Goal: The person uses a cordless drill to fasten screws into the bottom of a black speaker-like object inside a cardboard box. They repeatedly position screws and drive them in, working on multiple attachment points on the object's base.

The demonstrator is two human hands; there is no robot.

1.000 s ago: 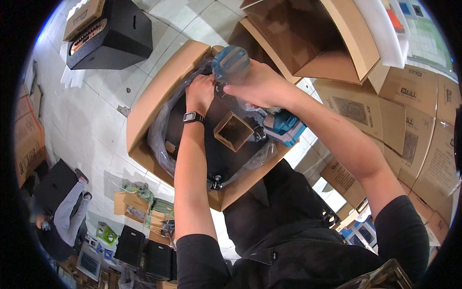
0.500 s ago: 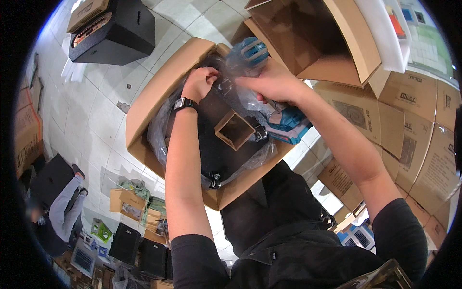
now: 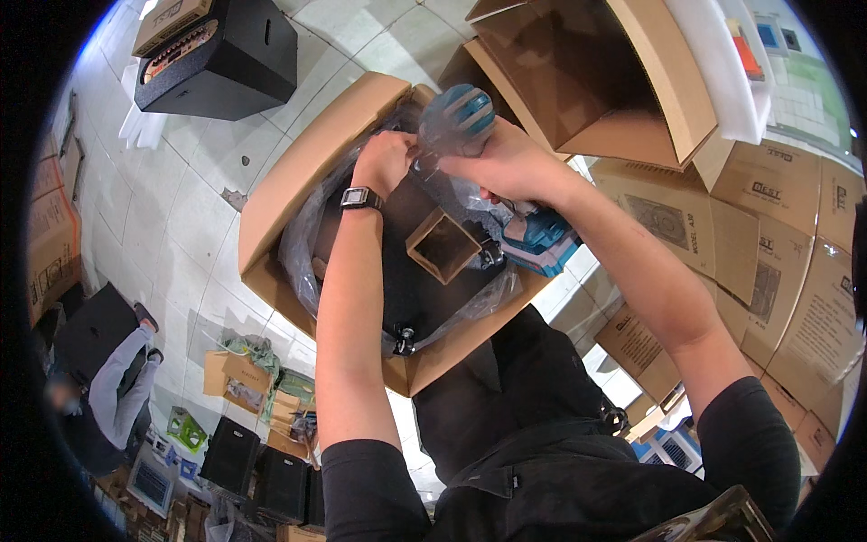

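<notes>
2 hands work at the far end of an open cardboard carton (image 3: 298, 181) that stands on the tiled floor (image 3: 190, 244) in front of the person. The left hand (image 3: 384, 161), with a dark wristwatch (image 3: 361, 197) on its wrist, is curled closed on the clear plastic bag (image 3: 302, 244) at about 12 o'clock of the carton, and probably pinches the film to keep it tight. The right hand (image 3: 506, 163) is closed around a roll of teal tape (image 3: 456, 116), seen through plastic, just beside the left hand; the 2 hands almost touch. It seems that one hand holds the bag while the other brings the roll to it.

Inside the bag sits a black speaker cabinet (image 3: 406, 289), which fills the carton nearly from wall to wall. Its square recessed opening (image 3: 442, 246) faces up near the centre. At 3 o'clock of the cabinet a teal and white packet (image 3: 542, 244) is pushed between the cabinet and the carton wall.

Room is narrow here. At 1 o'clock an empty open carton (image 3: 578, 81) stands close, and stacked printed boxes (image 3: 768, 244) close the side from 2 to 4 o'clock. From 9 to 11 o'clock the floor gives more space, up to another black speaker (image 3: 226, 63). At 8 o'clock, well apart, another person (image 3: 113, 388) is crouching.
</notes>
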